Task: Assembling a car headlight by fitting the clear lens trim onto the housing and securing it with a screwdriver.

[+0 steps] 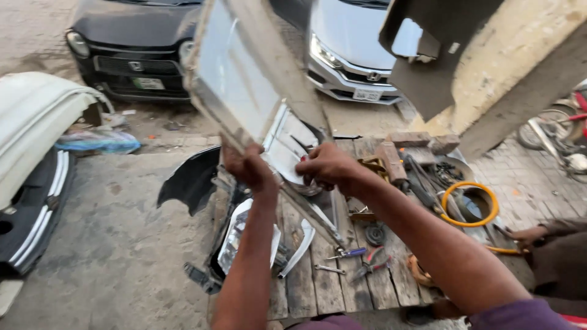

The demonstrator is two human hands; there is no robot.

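Both hands grip a large flat panel (244, 73), dusty and beige-edged with a pale glossy face, lifted and tilted above the wooden surface (324, 287). The left hand (247, 166) is clamped on the panel's lower edge, fingers wrapped around it. The right hand (327, 165) is closed on the same lower edge just beside the left, so the two hands sit near each other but apart. The panel rises from the hands toward the upper left and hides part of the black car (131, 43) parked beyond the surface.

On the surface, directly below the panel, lies a car headlight (235, 238) with a white trim piece (299, 247) beside it. Toward the near edge of the surface lie a blue-handled screwdriver (348, 252), a small wrench (330, 268) and red-handled pliers (373, 266). At the far end of the surface sits a coiled orange hose (471, 205) among dark tools and some bricks (409, 139). A black bumper part (189, 180) hangs off the surface's left side.

A silver car (354, 43) stands beyond the surface, next to the black one. Another person's hand (526, 234) rests at the surface's right edge. White body panels (30, 116) lie on the ground well left of the surface.
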